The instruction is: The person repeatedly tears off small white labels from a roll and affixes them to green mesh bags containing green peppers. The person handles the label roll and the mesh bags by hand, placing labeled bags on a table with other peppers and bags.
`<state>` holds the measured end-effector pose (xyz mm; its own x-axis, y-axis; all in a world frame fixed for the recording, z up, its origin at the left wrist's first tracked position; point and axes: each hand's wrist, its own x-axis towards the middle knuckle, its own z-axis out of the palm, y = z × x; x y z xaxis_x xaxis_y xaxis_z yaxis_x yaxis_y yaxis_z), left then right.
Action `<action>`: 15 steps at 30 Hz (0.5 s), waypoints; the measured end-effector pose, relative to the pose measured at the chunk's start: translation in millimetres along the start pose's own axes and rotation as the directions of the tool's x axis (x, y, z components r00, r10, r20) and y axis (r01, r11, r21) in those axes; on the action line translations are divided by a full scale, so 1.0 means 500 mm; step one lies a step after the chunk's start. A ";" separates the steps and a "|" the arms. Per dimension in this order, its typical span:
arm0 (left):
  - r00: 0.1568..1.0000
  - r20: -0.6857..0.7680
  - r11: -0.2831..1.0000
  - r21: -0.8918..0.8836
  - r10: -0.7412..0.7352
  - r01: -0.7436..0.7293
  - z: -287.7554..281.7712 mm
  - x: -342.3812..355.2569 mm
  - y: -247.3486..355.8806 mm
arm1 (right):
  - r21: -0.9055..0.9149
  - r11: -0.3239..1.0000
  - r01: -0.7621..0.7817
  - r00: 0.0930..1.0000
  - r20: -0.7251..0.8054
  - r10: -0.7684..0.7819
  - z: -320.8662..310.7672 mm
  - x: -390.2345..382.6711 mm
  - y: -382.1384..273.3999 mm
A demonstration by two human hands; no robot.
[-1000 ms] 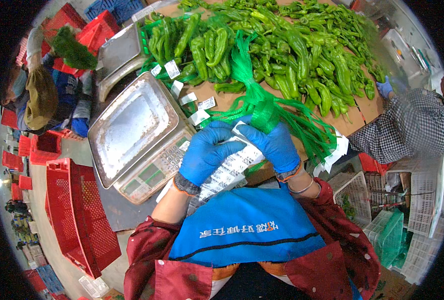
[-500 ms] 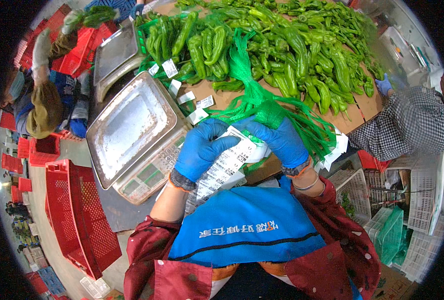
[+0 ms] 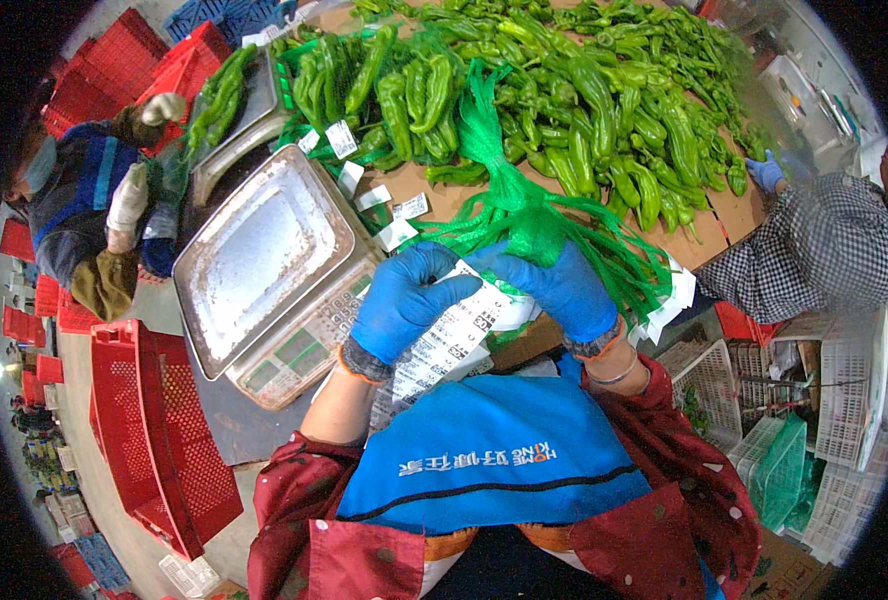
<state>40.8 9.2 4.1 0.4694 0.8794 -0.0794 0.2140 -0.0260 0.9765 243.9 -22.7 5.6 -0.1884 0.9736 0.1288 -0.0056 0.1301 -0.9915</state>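
Note:
My left hand (image 3: 402, 302), in a blue glove, pinches a strip of white printed labels (image 3: 451, 342) between thumb and fingers. The strip hangs down toward my blue apron. My right hand (image 3: 561, 290), also blue-gloved, has its fingertips closed at the strip's top end, close to my left fingertips; the exact grip there is partly hidden. Just beyond and against my right hand lies a bundle of green mesh bags (image 3: 494, 140), its strands spreading to the right with white tags (image 3: 676, 295) at their ends. Several loose white labels (image 3: 396, 234) lie beyond my left hand.
Green peppers (image 3: 604, 110) are heaped across the table, some bagged in mesh. A scale (image 3: 264, 255) stands left of my hands, and a farther scale (image 3: 254, 105) holds peppers. Red crates (image 3: 154, 430) sit lower left, white crates (image 3: 709, 385) at right. Co-workers stand at both sides.
The co-worker at the left has lowered a bunch of green peppers onto the farther scale and drawn the hands back. My hands and the label strip have barely moved.

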 end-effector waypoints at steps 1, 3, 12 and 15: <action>1.000 -0.004 1.000 -0.006 0.003 -0.003 0.000 0.001 -0.004 | 0.012 1.000 -0.011 1.000 0.002 0.011 0.001 -0.001 0.001; 0.998 -0.027 0.998 0.034 0.049 -0.048 0.001 0.004 -0.011 | 0.012 0.999 -0.036 0.998 0.042 0.035 0.007 -0.005 0.001; 0.982 0.093 0.960 -0.216 -0.162 0.178 -0.006 -0.023 0.002 | -0.053 0.996 -0.075 0.991 -0.112 0.068 0.001 -0.001 -0.005; 0.960 0.174 0.953 -0.172 -0.220 0.250 -0.024 -0.038 0.007 | -0.027 0.995 -0.098 0.985 -0.147 0.093 -0.008 -0.003 -0.009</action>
<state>22.5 -1.7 11.5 0.5525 0.7671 -0.3261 0.1742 0.2764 0.9451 248.2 -24.0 9.9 -0.0418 0.9984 0.0373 0.0398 0.0390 -0.9984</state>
